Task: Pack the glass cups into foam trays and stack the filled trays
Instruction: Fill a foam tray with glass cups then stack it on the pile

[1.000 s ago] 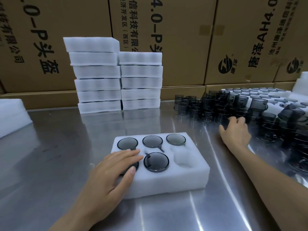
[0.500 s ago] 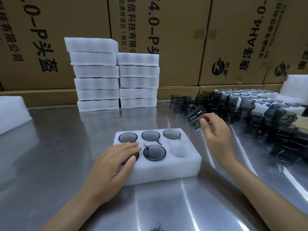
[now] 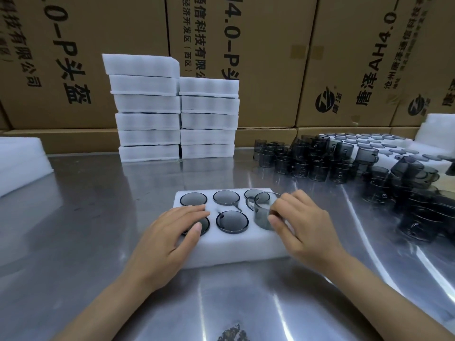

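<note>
Foam stacks (image 3: pixel 172 107) stand unmoved at upper left of the frame, on the counter (image 3: pixel 86 217). At centre, the left hand (image 3: pixel 170 235) has kept its place, fingers flat on the foam tray (image 3: pixel 234 249) over the near-left cup. Right of it, the right hand (image 3: pixel 302 225), which half a second ago carried a glass cup (image 3: pixel 262 210) over from the loose cups (image 3: pixel 344 163) at right, now pinches it above the tray's last empty pocket. Once seated, this tray looks full and ready for stacking.

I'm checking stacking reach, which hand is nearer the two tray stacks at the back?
Left. The left hand rests on the tray's near-left corner, more directly below the stacks; the right hand holds a cup farther right.
</note>
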Motion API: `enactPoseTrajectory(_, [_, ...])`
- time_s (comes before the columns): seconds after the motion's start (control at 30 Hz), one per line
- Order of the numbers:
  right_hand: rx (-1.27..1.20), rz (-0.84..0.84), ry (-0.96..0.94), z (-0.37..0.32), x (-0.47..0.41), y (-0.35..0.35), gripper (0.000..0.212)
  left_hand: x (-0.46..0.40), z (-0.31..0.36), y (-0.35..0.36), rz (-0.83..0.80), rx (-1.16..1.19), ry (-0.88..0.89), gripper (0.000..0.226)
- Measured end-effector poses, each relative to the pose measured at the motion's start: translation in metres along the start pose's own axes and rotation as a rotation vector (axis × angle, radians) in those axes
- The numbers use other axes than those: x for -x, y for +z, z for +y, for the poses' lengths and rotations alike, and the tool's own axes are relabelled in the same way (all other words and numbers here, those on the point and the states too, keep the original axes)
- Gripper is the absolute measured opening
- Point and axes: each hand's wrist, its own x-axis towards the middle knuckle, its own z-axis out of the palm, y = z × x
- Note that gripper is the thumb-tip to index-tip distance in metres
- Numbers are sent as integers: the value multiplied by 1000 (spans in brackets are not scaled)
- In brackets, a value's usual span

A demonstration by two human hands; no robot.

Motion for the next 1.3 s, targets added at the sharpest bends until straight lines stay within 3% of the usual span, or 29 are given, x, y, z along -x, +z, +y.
enactPoseTrajectory(0.33, [-7,55,14,-6,3,-1,23,-1,9,-2,-6,-27,34,49])
enactPoseTrajectory(0.47, [-108,133,103,1,4,-6,37,-6,27,-3,-20,-145,150,46])
enactPoseTrajectory(0.6, [-193,25,136,9,6,-5,49,-15,50,8,-182,-263,240,57])
enactPoseTrajectory(0.73, [-217,-73,182,11,9,-1,47,-28,61,25,-285,-319,242,65])
enactPoseTrajectory(0.83, [-201,-78,213,10,11,-1,51,-29,60,30,-263,-309,263,60])
enactPoseTrajectory(0.97, [-157,-95,252,7,12,1,40,-27,59,32,-226,-322,290,53])
enactPoseTrajectory(1.3, [10,-255,227,6,15,4,48,-29,62,36,-289,-381,251,51])
